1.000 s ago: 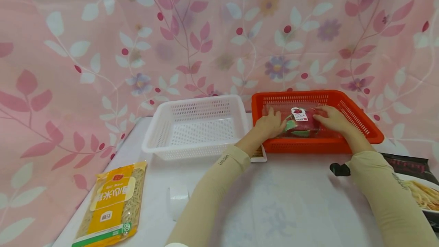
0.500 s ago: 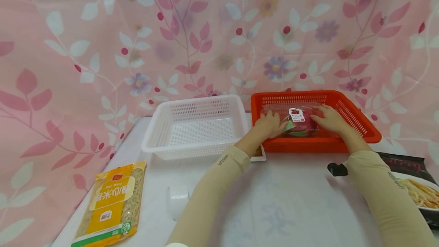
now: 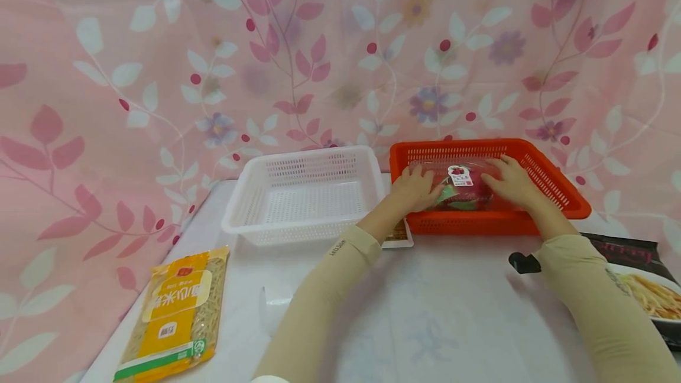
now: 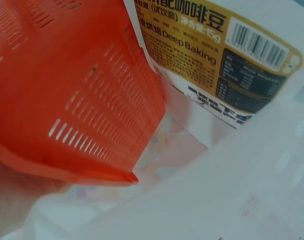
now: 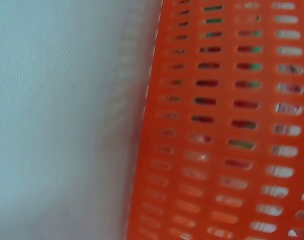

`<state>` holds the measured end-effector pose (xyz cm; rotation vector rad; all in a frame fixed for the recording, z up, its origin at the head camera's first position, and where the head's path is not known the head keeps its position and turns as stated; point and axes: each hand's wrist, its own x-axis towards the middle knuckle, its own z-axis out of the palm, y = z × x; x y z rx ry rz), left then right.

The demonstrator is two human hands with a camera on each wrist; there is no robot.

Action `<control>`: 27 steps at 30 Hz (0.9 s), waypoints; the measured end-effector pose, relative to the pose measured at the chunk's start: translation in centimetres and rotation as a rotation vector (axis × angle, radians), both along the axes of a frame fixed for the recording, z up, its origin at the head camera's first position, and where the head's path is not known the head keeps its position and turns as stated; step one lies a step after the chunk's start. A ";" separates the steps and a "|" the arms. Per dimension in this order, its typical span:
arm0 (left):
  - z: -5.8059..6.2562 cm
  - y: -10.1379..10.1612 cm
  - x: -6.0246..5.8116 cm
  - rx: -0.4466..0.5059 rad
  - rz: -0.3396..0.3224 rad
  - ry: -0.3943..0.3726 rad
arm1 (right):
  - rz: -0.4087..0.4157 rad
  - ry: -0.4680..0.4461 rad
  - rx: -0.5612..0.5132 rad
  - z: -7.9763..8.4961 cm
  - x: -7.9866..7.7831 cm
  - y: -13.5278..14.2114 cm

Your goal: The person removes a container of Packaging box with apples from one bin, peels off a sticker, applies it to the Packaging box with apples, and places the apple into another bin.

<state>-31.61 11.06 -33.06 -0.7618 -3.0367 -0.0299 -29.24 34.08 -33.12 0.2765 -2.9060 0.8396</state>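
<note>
In the head view, a clear plastic box (image 3: 467,194) of red-and-green fruit, seemingly dragon fruit, with a white label, lies in the red slotted basket (image 3: 473,226). My left hand (image 3: 407,194) is over the box's left end, its fingers spread and reaching across the basket's front rim. At the opposite end, my right hand (image 3: 513,185) rests with fingers extended and thumb toward the label. The left wrist view shows the red basket's side wall (image 4: 101,110) beside a coffee bean pouch (image 4: 192,55). Through the slots in the right wrist view, red and green show behind the basket wall (image 5: 222,130).
A white slotted basket (image 3: 298,232) stands left of the red one. Front left lies a yellow noodle pack (image 3: 175,318), with a white curved object (image 3: 273,306) nearby. A small black object (image 3: 524,263) and a dark noodle packet (image 3: 654,294) are by the right forearm.
My left hand has shifted slightly left, uncovering more of the coffee pouch. The right hand's fingers have lifted a little. The fruit box stays in the red basket.
</note>
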 end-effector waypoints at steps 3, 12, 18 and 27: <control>0.4 -0.6 -0.2 0.005 -0.008 0.027 | -0.003 0.007 -0.001 0.5 0.2 -0.6; 1.7 -3.2 -0.5 0.046 0.002 0.051 | -0.003 0.119 0.077 0.9 0.3 -2.4; 1.5 -5.9 -0.7 0.069 -0.014 0.118 | 0.025 0.217 0.096 0.8 0.7 -3.8; 0.7 -12.0 0.6 0.127 0.041 0.163 | 0.052 0.278 0.085 0.8 2.6 -5.7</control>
